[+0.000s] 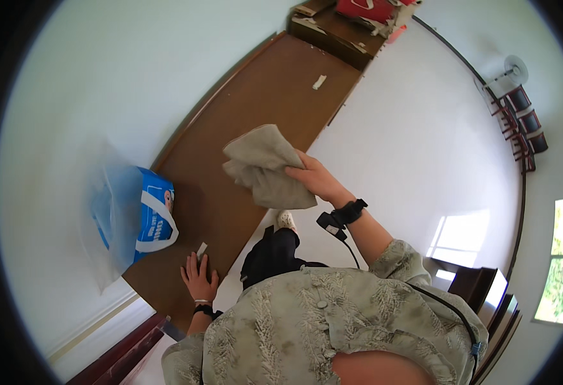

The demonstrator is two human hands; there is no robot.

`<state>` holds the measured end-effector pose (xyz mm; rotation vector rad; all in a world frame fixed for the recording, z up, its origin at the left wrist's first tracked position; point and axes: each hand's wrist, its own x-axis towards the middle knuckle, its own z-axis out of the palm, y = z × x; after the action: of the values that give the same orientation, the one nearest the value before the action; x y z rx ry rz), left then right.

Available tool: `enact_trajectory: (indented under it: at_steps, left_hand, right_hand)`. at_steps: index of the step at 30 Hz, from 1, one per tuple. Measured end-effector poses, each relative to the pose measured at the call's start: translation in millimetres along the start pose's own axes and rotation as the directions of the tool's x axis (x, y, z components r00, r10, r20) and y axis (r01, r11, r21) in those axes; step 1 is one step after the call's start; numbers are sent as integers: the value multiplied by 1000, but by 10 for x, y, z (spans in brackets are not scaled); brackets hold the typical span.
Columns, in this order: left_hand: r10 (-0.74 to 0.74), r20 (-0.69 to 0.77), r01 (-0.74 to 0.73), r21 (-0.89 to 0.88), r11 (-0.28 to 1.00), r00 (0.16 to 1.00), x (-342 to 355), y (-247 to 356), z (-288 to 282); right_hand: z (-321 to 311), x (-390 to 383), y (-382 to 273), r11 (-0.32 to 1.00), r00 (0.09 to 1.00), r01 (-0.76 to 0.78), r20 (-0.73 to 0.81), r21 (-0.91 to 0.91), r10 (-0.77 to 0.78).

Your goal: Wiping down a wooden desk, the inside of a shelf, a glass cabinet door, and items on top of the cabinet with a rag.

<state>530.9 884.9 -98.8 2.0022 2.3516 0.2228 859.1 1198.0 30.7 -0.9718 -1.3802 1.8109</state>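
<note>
My right hand (313, 179) grips a folded beige-grey cloth (265, 154), held up over the long brown wooden surface (230, 122). Lower left, my left hand (199, 280) rests on that surface with fingers spread, its fingertips touching or beside a small pale strip (202, 249). Just above it stands a blue bag (153, 186) with white handles, partly inside or behind clear plastic (102, 237), against the wall. Another small pale piece (319, 82) lies farther along the surface.
A brown box-like piece (333, 38) at the far end bears a red bag (358, 9). Beyond the white floor (403, 128), chairs (519, 122) and a fan (514, 67) line the wall. Dark furniture (464, 285) stands at my lower right, dark red furniture (114, 353) at lower left.
</note>
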Motion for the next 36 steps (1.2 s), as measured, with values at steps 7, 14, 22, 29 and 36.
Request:
enact_trajectory:
  at_steps: [7, 14, 22, 29, 36]
  left_hand:
    - [-66, 1, 66, 4, 998, 998, 75, 147, 22]
    - [-492, -259, 501, -34, 865, 831, 1082, 1067, 391]
    - [-787, -241, 802, -51, 595, 568, 2080, 1390, 528]
    - [-788, -270, 831, 113, 545, 554, 2116, 1490, 564]
    - [-792, -274, 836, 113, 537, 545, 2165, 1504, 545]
  right_hand:
    - [-147, 874, 278, 419, 966, 219, 134, -881, -222]
    - [-11, 1255, 683, 169, 848, 523, 490, -835, -201]
    - [125, 1903, 863, 188, 555, 830, 810, -525, -187]
    - [118, 3001, 749, 186, 499, 864, 842, -467, -206]
    - [32, 3598, 621, 124, 544, 839, 805, -530, -236]
